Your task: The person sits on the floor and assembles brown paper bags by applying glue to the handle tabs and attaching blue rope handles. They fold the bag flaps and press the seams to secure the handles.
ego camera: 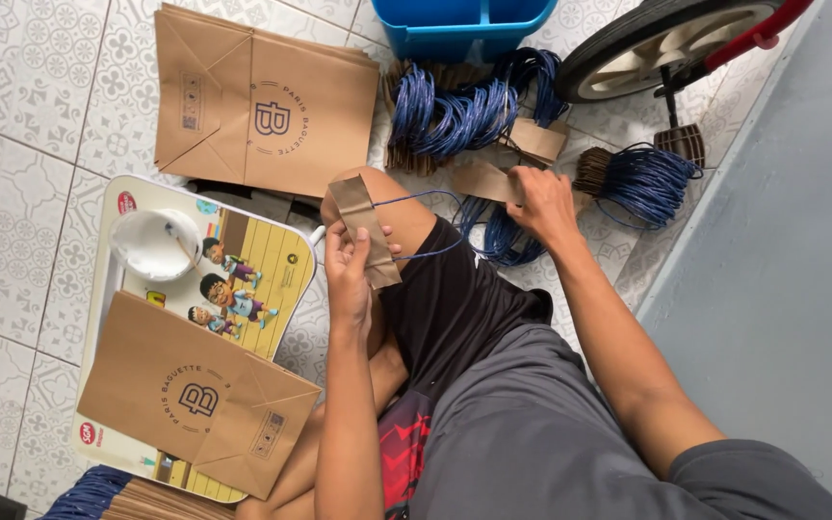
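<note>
My left hand (351,274) grips a brown paper strip (363,231) with a blue cord loop (430,221) attached, held over my bent knee. Farther right, my right hand (541,204) reaches into a pile of blue cord handles (464,116) and touches another brown paper strip (485,180). A flat brown paper bag (195,395) lies on a small cartoon-printed lap table (272,260) at my left. A white bowl (154,243) with a stick in it stands on that table.
A stack of flat brown paper bags (262,101) lies on the patterned tile floor ahead. A blue plastic bin (464,27) stands at the top. A bicycle wheel (666,39) and another blue cord bundle (642,178) are at the right, beside a grey wall.
</note>
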